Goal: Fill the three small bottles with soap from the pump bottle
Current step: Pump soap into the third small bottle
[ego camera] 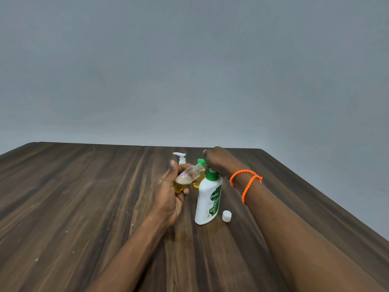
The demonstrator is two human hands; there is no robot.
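Gripping a tilted clear small bottle (188, 177), part-filled with yellow soap, the left hand (171, 193) holds its open mouth at the pump bottle (208, 202) spout. Right hand (219, 162) presses the pump head. White cap (226, 215) lies right of it on the table (84, 197).

White-green pump bottle (208, 199); white cap (226, 215); orange wristband (245, 182); dark woodgrain table (84, 197).

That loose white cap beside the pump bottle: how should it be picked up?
Pinch the white cap by its round side wall from above. It stands alone on the table, just right of the pump bottle, so come down from the right, the open side. The right hand, now on the pump, is probably nearer; the left hand holds the small clear bottle.
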